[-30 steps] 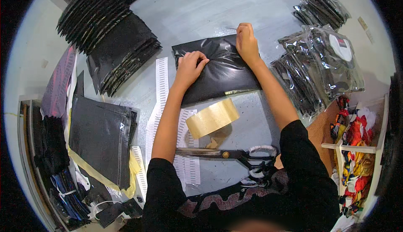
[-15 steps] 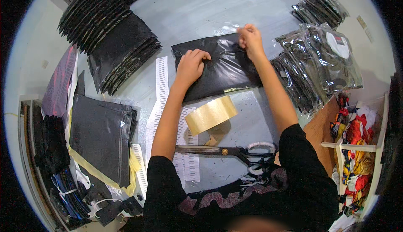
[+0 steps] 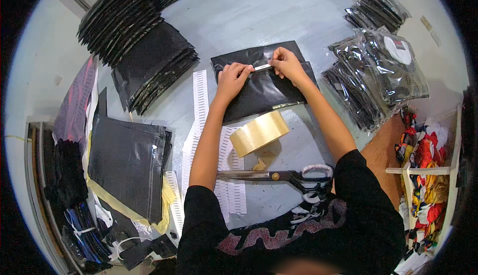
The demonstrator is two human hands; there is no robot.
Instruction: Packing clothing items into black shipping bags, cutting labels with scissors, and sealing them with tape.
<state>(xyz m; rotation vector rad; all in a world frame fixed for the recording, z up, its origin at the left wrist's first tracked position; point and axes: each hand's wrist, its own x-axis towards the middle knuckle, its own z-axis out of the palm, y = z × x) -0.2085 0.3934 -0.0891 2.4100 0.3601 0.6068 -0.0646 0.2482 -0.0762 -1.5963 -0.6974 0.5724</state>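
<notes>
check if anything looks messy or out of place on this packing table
Mostly orderly. The black bag under the left hand and right hand lies flat. One oddity: the scissors sit at the table's near edge, handles against the person's shirt. The tape roll lies tilted on the label strips.

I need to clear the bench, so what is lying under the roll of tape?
The tape roll lies on white sticker sheets spread on the grey table, partly overlapping the black bag's lower edge. Whatever sits directly beneath the roll is covered.
</notes>
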